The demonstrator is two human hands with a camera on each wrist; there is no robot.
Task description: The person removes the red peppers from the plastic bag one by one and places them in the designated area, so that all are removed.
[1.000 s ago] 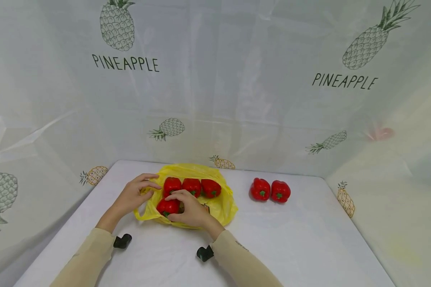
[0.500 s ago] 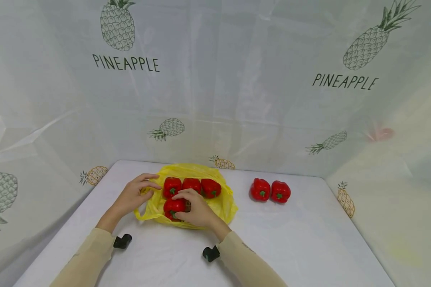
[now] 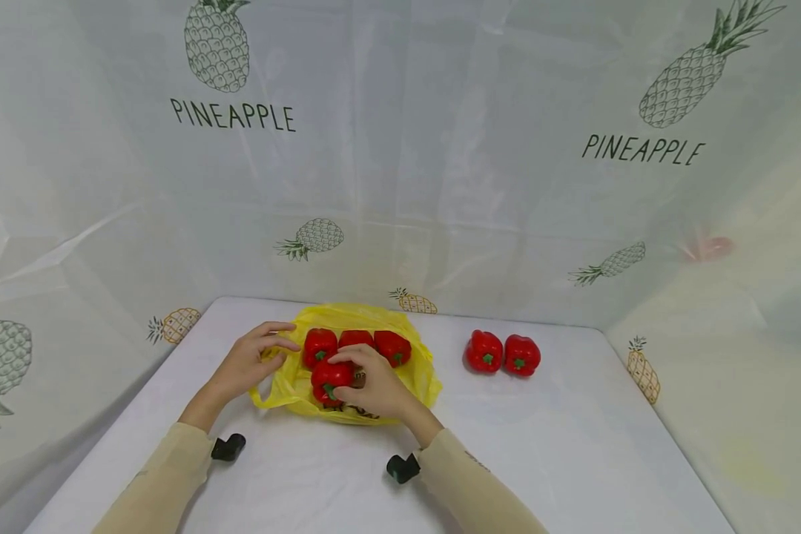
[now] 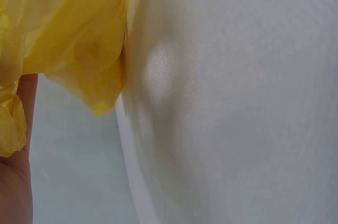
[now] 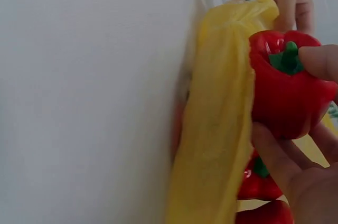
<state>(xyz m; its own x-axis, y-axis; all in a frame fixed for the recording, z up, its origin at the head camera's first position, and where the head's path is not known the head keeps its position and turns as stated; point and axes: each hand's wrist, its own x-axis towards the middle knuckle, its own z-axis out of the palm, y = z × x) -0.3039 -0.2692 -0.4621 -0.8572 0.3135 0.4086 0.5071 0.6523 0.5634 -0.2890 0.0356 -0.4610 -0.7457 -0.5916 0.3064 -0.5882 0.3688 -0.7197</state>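
My right hand (image 3: 376, 382) grips a red bell pepper (image 3: 330, 381), thumb at its green stem and fingers round its far side. In the right wrist view, this bell pepper (image 5: 290, 89) shows stem up, close to the wall of the yellow plastic bag (image 5: 219, 102). Several more red bell peppers (image 3: 392, 347) lie in a row in the open bag. My left hand (image 3: 249, 362) rests at the bag's left edge with fingers spread and loosely bent. Bag plastic hides part of that hand (image 4: 13, 182) in the left wrist view.
Two red bell peppers (image 3: 484, 352) stand side by side on the white table (image 3: 561, 445), right of the bag. Black wrist-worn devices (image 3: 229, 447) sit at both sleeves. A white pineapple-print sheet (image 3: 440, 148) hangs behind and at the sides.
My right hand has moved a little to the right with the bell pepper, away from the bag's left side. The left hand and the two bell peppers on the table have stayed put.
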